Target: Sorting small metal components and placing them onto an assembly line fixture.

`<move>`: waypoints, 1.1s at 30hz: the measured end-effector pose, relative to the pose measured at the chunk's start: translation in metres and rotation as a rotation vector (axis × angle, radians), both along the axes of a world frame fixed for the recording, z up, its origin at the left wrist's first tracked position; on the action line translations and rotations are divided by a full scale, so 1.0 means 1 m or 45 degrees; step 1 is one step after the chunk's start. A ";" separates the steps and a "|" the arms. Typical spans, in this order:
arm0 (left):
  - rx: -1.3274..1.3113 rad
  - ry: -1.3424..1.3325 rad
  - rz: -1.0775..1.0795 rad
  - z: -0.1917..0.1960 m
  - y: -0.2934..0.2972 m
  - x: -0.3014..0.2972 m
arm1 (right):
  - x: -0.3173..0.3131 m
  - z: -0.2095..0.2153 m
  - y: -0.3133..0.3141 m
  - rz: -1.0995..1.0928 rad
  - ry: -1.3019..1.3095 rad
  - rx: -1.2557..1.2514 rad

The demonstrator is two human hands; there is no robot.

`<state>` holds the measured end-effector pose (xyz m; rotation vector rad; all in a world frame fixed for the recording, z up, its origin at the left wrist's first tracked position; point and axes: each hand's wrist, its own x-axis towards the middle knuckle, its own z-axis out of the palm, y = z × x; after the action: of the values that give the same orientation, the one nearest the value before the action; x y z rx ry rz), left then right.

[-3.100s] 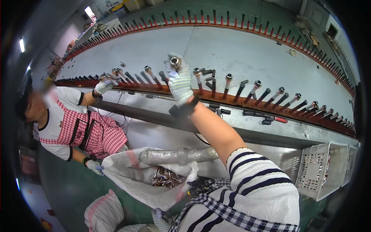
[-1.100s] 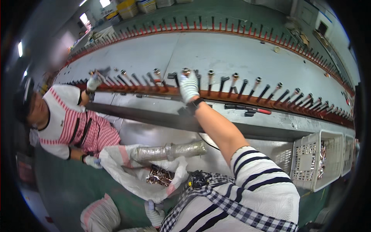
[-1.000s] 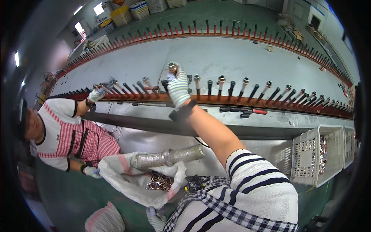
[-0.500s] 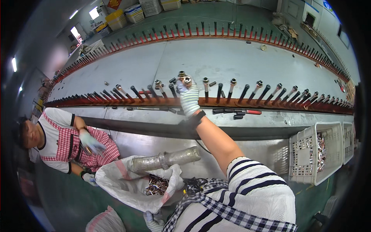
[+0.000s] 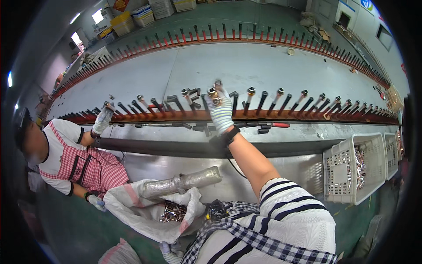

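My right hand (image 5: 220, 109), in a striped knit glove, is over the near row of rods, its fingers closed on shiny metal fittings (image 5: 213, 93). A blurred metal piece (image 5: 218, 82) shows just beyond the fingertips; whether it is on a rod is unclear. Beside the hand, a dark upright rod (image 5: 251, 99) bears a metal fitting on its tip; several others to the right do too. Low in the view, my gloved left hand (image 5: 170, 253) appears closed on the near edge of a white woven sack (image 5: 127, 211). Its fingers are partly hidden. Small metal parts (image 5: 172, 212) lie inside the sack.
A co-worker in a checked apron (image 5: 99, 169) sits at the left, one gloved hand (image 5: 103, 119) at the rods, the other at the sack. A wrapped roll (image 5: 182, 181) lies across the sack. White crates (image 5: 351, 171) stand right. Loose black tubes (image 5: 202, 128) lie along the grey table (image 5: 176, 70).
The near row of rods has shifted right along the table, my right hand moving with it. The co-worker's hand has risen from the lap to the rods. My left hand stays by the sack.
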<state>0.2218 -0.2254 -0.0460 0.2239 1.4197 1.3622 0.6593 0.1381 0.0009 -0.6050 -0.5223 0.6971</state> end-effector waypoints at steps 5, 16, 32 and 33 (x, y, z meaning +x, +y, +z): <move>0.033 0.043 0.029 -0.018 -0.008 -0.005 | -0.005 0.061 -0.076 -0.793 -0.970 -0.135; 0.372 0.703 -0.308 -0.037 0.010 -0.042 | 0.064 -0.040 -0.014 0.000 0.499 0.575; 0.259 -0.115 0.039 0.009 0.046 -0.016 | -0.238 -0.112 -0.096 1.005 -2.113 -0.546; 0.230 -0.146 0.061 0.011 0.043 -0.018 | -0.231 -0.130 -0.095 0.962 -2.121 -0.670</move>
<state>0.2041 -0.1823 -0.0346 0.2271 1.2144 1.5204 0.4283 0.0433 -0.1286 -1.4874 -2.2337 0.9252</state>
